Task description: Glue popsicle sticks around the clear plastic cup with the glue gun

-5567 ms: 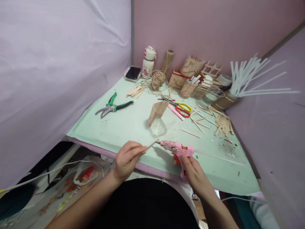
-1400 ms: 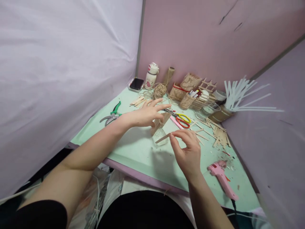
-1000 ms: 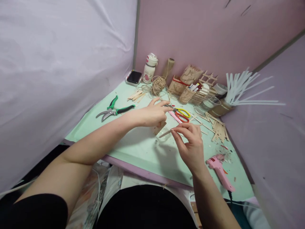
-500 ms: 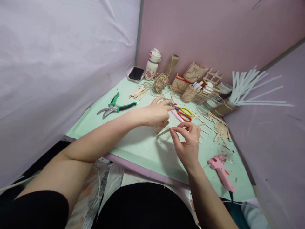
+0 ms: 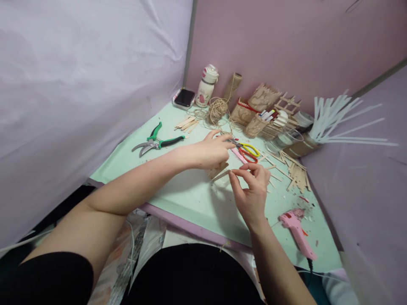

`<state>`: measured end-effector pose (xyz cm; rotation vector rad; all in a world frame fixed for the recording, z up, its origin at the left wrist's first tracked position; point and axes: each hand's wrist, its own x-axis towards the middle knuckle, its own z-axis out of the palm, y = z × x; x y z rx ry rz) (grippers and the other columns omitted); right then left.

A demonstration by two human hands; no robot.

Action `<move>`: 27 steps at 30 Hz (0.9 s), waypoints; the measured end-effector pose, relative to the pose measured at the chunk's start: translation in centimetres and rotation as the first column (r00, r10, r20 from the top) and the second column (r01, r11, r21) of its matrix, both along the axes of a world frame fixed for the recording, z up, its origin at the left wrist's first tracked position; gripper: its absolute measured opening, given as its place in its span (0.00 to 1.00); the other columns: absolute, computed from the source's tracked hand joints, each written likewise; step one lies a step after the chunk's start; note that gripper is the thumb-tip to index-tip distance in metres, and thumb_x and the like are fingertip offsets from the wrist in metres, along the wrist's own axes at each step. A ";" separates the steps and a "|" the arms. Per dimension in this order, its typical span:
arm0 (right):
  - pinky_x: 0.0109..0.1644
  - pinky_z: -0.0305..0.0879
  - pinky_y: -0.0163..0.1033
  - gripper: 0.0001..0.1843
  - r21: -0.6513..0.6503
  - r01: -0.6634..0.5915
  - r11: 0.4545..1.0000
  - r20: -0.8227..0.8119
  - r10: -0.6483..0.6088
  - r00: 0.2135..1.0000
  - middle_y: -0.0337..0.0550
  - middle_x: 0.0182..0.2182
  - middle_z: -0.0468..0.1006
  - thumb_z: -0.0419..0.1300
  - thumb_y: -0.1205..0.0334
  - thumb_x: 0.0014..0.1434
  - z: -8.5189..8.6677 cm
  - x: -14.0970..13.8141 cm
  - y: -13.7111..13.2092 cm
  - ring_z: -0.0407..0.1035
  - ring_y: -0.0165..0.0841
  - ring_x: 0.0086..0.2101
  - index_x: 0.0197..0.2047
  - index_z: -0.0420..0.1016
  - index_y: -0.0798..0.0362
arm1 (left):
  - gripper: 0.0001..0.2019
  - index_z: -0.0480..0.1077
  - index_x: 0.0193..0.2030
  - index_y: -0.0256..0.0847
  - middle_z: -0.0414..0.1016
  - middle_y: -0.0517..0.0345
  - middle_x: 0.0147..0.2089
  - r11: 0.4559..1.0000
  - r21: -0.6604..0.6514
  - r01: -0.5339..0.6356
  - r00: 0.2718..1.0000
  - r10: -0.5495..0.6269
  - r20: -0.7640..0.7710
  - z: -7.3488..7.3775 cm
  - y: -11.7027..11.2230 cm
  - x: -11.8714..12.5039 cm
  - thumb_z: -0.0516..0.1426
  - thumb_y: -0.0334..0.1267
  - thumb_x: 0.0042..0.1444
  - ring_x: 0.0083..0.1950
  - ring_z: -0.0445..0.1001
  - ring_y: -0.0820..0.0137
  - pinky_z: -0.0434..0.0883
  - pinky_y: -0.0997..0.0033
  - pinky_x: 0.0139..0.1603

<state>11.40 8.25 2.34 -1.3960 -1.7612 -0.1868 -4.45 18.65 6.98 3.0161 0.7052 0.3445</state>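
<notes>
My left hand [image 5: 213,151] reaches across the table with two fingers stretched forward. Its thumb is hidden, and the other fingers curl down onto a small wooden piece [image 5: 217,170] that looks made of craft sticks; the palm covers most of it. Close beside it, my right hand [image 5: 251,186] is closed in a pinch on one end of a thin wooden stick [image 5: 220,175]. The stick's other end points left, near the wooden piece; whether they touch I cannot tell. Scissors [image 5: 248,151] with red and yellow handles lie just beyond the hands.
Green-handled pruning shears [image 5: 154,144] lie open at left. A pink glue gun [image 5: 297,231] rests at right, near loose craft sticks [image 5: 297,173]. Behind stand a bottle [image 5: 206,87], a twine ball [image 5: 217,110], a pen holder [image 5: 255,126] and white glue sticks [image 5: 337,118]. A phone [image 5: 185,97] lies far left.
The whole view has shifted slightly, with the table items appearing a little further right. Both hands keep nearly the same pose and hold on the wooden parts.
</notes>
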 end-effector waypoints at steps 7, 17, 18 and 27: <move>0.46 0.56 0.48 0.06 0.012 0.002 1.000 0.001 -0.002 1.000 0.44 0.36 0.70 0.61 0.62 0.61 -0.1 -0.2 0.2 0.61 0.38 0.40 0.33 0.78 0.49 | 0.05 0.78 0.25 0.41 0.71 0.50 0.62 1.000 0.000 -0.005 1.000 0.005 0.011 0.0 -0.1 -0.1 0.62 0.30 0.49 0.69 0.55 0.50 0.49 0.43 0.65; 0.46 0.56 0.48 0.06 0.003 0.007 1.000 -0.002 -0.007 1.000 0.43 0.36 0.70 0.61 0.60 0.61 -0.2 -0.2 0.3 0.62 0.38 0.40 0.33 0.78 0.49 | 0.06 0.78 0.25 0.40 0.70 0.49 0.63 1.000 -0.009 -0.014 1.000 0.014 -0.004 0.1 -0.3 -0.1 0.61 0.29 0.50 0.69 0.55 0.50 0.49 0.43 0.65; 0.46 0.56 0.48 0.06 0.002 0.008 1.000 -0.003 -0.008 1.000 0.43 0.35 0.70 0.61 0.60 0.61 -0.2 -0.2 0.3 0.62 0.38 0.40 0.33 0.78 0.49 | 0.06 0.78 0.26 0.40 0.70 0.49 0.63 1.000 -0.011 -0.015 1.000 0.015 -0.016 0.1 -0.3 -0.1 0.61 0.29 0.50 0.69 0.55 0.50 0.49 0.43 0.65; 0.43 0.52 0.46 0.08 -0.020 0.052 0.998 0.119 -0.050 0.992 0.42 0.32 0.72 0.60 0.58 0.62 0.3 -0.2 0.3 0.61 0.39 0.39 0.33 0.77 0.49 | 0.05 0.78 0.28 0.40 0.70 0.50 0.62 0.999 -0.045 0.026 0.999 -0.027 -0.023 -0.4 0.0 -0.2 0.60 0.29 0.50 0.69 0.55 0.51 0.48 0.46 0.65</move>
